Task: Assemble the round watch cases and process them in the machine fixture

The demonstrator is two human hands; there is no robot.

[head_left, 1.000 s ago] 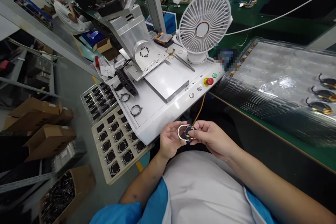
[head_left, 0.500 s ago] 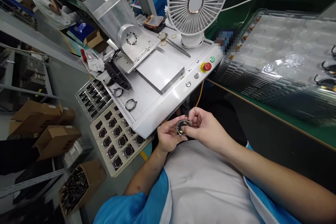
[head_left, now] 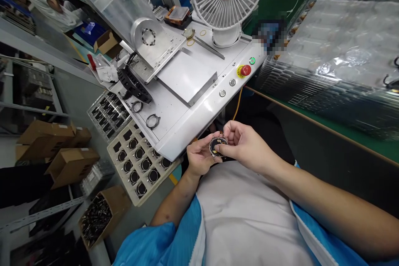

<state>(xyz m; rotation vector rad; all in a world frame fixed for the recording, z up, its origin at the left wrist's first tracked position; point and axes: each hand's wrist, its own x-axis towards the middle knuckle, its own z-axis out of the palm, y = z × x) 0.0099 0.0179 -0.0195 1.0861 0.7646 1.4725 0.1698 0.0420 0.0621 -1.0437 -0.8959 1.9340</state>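
Observation:
Close to my body, a round smartwatch case (head_left: 214, 143) with a dark inside, a metallic rim and small yellowish parts is held between both hands. My left hand (head_left: 199, 155) grips it by the rim, fingers on the far side and thumb on the near side. My right hand (head_left: 241, 143) is closed at the case's right edge, its thumb pressing on the inside face. Whether the right fingers also pinch some small part is hidden. Just beyond the hands is the front edge of a white bench machine (head_left: 183, 126).
On the machine stand a metal press head (head_left: 146, 35), a white fan (head_left: 229, 4), a red emergency button (head_left: 245, 70) and two loose watch rings (head_left: 152, 121). A tray (head_left: 137, 195) of watch cases lies lower left. Stacked clear trays (head_left: 327, 50) stand right. Another person (head_left: 51, 6) sits far left.
The camera view has shifted slightly, so the machine and fan appear higher and further left. Both hands keep their hold on the watch case, the right thumb still on its inside face.

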